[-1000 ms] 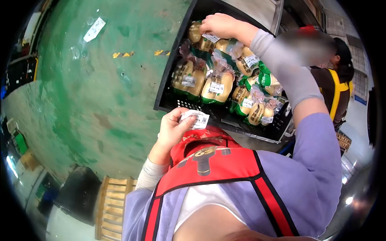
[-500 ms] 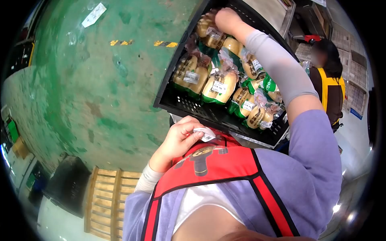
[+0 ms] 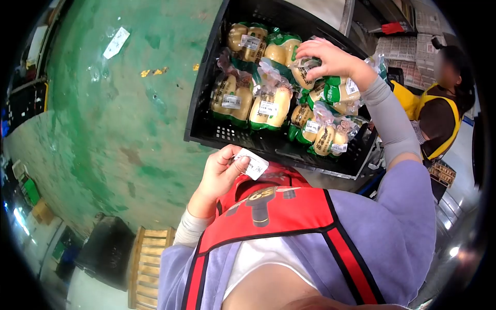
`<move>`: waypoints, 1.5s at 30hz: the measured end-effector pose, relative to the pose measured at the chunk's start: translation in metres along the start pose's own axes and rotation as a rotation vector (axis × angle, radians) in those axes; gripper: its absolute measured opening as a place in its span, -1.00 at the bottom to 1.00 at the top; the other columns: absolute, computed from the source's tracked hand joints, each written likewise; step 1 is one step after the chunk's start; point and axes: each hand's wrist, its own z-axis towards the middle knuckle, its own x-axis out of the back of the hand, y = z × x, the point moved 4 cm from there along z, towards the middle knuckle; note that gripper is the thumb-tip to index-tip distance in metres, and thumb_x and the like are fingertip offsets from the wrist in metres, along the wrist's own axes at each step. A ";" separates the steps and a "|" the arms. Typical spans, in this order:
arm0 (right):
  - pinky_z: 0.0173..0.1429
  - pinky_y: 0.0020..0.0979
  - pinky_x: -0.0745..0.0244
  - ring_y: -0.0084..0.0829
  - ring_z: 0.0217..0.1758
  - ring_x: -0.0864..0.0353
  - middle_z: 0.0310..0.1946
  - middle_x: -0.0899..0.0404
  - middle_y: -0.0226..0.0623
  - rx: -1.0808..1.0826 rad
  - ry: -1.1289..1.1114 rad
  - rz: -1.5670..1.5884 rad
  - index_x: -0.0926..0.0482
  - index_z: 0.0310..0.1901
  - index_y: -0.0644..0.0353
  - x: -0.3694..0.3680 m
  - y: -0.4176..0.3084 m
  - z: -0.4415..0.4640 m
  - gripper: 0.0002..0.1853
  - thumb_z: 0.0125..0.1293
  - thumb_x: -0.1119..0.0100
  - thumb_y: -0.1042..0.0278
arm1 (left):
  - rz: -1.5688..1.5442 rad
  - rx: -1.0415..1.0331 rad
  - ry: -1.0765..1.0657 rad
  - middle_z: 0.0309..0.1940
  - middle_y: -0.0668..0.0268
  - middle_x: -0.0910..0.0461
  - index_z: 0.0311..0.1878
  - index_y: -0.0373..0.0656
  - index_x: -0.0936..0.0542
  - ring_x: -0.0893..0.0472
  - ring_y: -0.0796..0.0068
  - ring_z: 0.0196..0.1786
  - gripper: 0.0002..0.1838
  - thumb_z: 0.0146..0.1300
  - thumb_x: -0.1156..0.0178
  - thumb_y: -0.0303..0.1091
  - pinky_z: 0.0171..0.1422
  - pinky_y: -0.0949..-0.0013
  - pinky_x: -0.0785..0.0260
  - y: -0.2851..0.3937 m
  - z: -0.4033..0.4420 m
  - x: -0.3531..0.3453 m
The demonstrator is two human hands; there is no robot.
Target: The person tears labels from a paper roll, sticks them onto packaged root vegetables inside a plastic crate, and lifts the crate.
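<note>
Currently | left hand [image 3: 219, 170]: pinching a white label [image 3: 254, 165] outside the black crate [image 3: 198, 106] | right hand [image 3: 333, 61]: fingers curled over a wrapped pack [image 3: 301, 75] inside it, grip unclear | status: several other packs [image 3: 281, 103] labelled; held label not yet on one; covered pack's labelling hidden

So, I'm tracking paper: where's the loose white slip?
In the head view, the white slip is pinched in the left hand, just below the near edge of the black crate, by the red apron.
</note>
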 end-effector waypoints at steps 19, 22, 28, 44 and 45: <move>0.19 -0.21 -0.29 -0.39 -0.12 -0.50 -0.37 -0.54 -0.44 0.574 0.452 -0.091 -0.57 -0.38 0.10 -0.087 -0.218 0.103 -0.83 -0.02 -0.22 0.27 | -0.101 -0.147 0.387 -0.52 0.42 -0.52 -0.37 -0.26 -0.49 -0.42 0.77 -0.52 -0.87 0.26 -0.14 -0.41 -0.45 0.66 -0.31 0.003 -0.012 -0.011; 0.09 -0.29 -0.35 -0.33 -0.13 -0.51 -0.32 -0.55 -0.33 0.382 0.646 0.457 -0.55 -0.31 0.18 -0.070 -0.207 0.083 -0.79 0.07 -0.23 0.26 | -0.094 -0.165 0.493 -0.58 0.47 -0.49 -0.45 -0.19 -0.46 -0.37 0.81 -0.57 -0.83 0.25 -0.15 -0.39 -0.52 0.68 -0.21 0.001 -0.012 0.001; -0.10 -0.60 -0.38 -0.69 -0.24 -0.46 -0.33 -0.53 -0.49 -0.191 0.328 1.349 -0.52 -0.27 0.25 -0.122 -0.202 0.005 -0.87 0.23 -0.18 0.38 | -0.152 -0.225 0.617 -0.63 0.48 -0.46 -0.53 -0.15 -0.41 -0.32 0.82 -0.60 -0.75 0.26 -0.16 -0.36 -0.56 0.67 -0.15 -0.004 -0.004 0.016; -0.14 -0.27 -0.43 -0.16 -0.21 -0.54 -0.32 -0.57 -0.22 0.062 0.346 -0.070 -0.51 -0.24 0.15 0.004 0.017 0.012 -0.85 0.13 -0.12 0.41 | 0.547 -0.337 0.000 -0.12 0.11 -0.49 -0.34 -0.27 -0.56 -0.53 0.24 -0.07 -0.89 0.02 -0.25 -0.53 0.02 0.34 -0.36 0.004 0.023 -0.068; -0.13 -0.27 -0.42 -0.16 -0.20 -0.54 -0.32 -0.57 -0.22 0.061 0.289 -0.073 -0.52 -0.24 0.15 0.006 0.027 0.021 -0.85 0.13 -0.11 0.40 | 0.662 -0.430 0.068 -0.06 0.07 -0.47 -0.35 -0.27 -0.56 -0.51 0.17 -0.01 -0.89 0.01 -0.24 -0.52 0.06 0.29 -0.35 0.003 0.039 -0.066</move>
